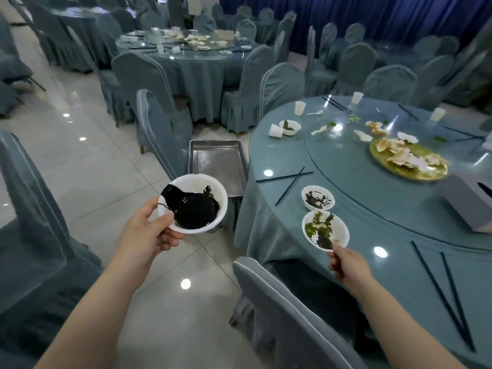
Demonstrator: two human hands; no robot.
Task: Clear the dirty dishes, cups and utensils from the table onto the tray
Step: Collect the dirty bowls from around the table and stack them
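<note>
left hand (149, 230): fingers clamped on near rim of white bowl (193, 203), thumb inside rim; bowl held over floor, left of table, dark sauce and greens inside
right hand (346, 265): fingertips pinch near rim of second bowl (325, 230) at table's near-left edge; greens and dark scraps inside
third bowl (318, 197): on table (399, 222), just beyond second bowl, dark leftovers
tray (217, 163): metal, far of held bowl, just left of table
chopsticks (288, 181): crossed, beyond third bowl
far side of table: small bowl (290, 127), paper cups (299, 107), gold platter (407, 163) with scraps
</note>
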